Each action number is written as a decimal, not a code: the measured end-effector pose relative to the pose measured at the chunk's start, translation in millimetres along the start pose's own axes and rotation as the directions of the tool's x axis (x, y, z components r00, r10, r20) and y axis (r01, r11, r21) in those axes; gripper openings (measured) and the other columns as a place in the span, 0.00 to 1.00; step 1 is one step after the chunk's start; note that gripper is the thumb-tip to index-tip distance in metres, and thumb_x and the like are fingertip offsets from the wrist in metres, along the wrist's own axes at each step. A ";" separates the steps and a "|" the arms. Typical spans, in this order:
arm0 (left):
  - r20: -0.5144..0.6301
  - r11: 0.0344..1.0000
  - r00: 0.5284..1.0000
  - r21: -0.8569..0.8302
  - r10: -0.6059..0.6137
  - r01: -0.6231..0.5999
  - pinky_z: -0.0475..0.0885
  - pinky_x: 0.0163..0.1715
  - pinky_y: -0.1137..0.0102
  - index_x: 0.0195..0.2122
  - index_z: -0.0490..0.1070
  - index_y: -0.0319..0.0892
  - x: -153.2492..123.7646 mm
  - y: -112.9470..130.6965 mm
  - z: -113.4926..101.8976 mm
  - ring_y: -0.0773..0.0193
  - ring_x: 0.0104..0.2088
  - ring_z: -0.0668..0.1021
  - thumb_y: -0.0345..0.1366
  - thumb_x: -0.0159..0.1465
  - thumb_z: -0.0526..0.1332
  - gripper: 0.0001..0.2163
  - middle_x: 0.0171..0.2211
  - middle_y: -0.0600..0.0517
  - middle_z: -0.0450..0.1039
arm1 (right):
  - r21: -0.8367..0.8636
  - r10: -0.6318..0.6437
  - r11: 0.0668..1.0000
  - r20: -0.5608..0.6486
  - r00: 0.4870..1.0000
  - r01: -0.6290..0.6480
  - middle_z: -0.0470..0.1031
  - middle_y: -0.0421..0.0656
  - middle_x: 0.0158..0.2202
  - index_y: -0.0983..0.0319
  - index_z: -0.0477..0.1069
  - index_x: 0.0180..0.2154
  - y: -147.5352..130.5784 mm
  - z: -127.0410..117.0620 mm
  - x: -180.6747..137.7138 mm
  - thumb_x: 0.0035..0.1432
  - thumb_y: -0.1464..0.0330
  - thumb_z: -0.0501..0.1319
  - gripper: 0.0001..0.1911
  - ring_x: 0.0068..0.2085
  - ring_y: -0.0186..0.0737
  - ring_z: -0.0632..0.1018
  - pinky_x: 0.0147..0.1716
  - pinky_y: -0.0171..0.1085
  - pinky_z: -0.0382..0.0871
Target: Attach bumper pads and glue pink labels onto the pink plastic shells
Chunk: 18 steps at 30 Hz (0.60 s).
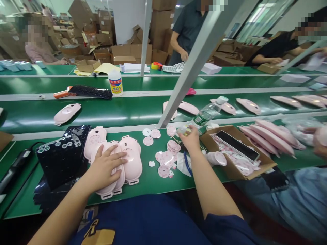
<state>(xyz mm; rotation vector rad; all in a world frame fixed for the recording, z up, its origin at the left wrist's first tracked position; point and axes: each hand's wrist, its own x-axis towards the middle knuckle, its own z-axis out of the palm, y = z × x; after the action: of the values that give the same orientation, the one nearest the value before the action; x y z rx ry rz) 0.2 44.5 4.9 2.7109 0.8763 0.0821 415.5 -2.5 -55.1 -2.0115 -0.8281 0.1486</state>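
My left hand [108, 168] lies with spread fingers on a group of overlapping pale pink plastic shells [133, 160] that have slotted tabs at their ends. Past the loose round stickers, my right hand [191, 140] has its fingers closed on a small clear plastic bottle [183, 129] with yellow on it, partly hidden by the fingers. Beside that hand are a clear water bottle [208, 112] and a blue-handled tool [187, 165]. Round pink printed stickers [167, 159] lie in loose piles between my hands, with a small white cutout [151, 164] near them.
A cardboard box [265, 168] with printed pieces and a phone [237, 145] stands at right, near stacked pink shells [270, 136]. Dark shiny packages [62, 156] lie left. A slanted metal post [189, 71] crosses the green conveyor [122, 114]. Glue bottle [116, 83] stands behind; people work around.
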 end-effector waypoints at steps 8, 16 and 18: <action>-0.353 0.984 0.935 -0.148 0.038 -0.095 0.51 0.70 0.49 0.55 0.74 0.48 -15.7 -6.8 8.9 0.55 0.63 0.71 0.31 0.66 0.52 0.19 0.58 0.49 0.75 | 0.389 -0.183 0.920 0.548 0.816 -0.054 0.67 0.51 0.58 0.55 0.64 0.58 -58.8 26.9 -125.5 0.56 0.57 0.63 0.29 0.54 0.50 0.73 0.57 0.53 0.69; -0.567 0.818 0.626 -0.534 -0.536 0.216 0.64 0.65 0.52 0.54 0.72 0.44 -28.6 -20.7 42.4 0.53 0.62 0.72 0.31 0.63 0.52 0.19 0.59 0.45 0.72 | 0.248 0.141 0.752 0.844 0.517 -0.611 0.66 0.54 0.65 0.56 0.52 0.67 -85.5 71.5 -156.6 0.57 0.60 0.61 0.39 0.58 0.51 0.76 0.51 0.51 0.75; -0.458 0.710 0.617 -0.659 -0.640 0.248 0.63 0.66 0.52 0.55 0.71 0.44 -26.0 -28.2 47.3 0.51 0.64 0.70 0.32 0.62 0.52 0.20 0.62 0.45 0.70 | 0.236 0.156 0.711 0.866 0.476 -0.662 0.72 0.54 0.61 0.58 0.58 0.64 -93.2 74.4 -155.0 0.58 0.59 0.60 0.34 0.56 0.51 0.78 0.49 0.50 0.77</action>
<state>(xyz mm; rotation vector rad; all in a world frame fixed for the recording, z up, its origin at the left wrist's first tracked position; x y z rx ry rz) -30.1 39.1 -47.6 1.8043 1.4644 1.0765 220.1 -11.1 -55.8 -1.4634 -0.6335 1.5526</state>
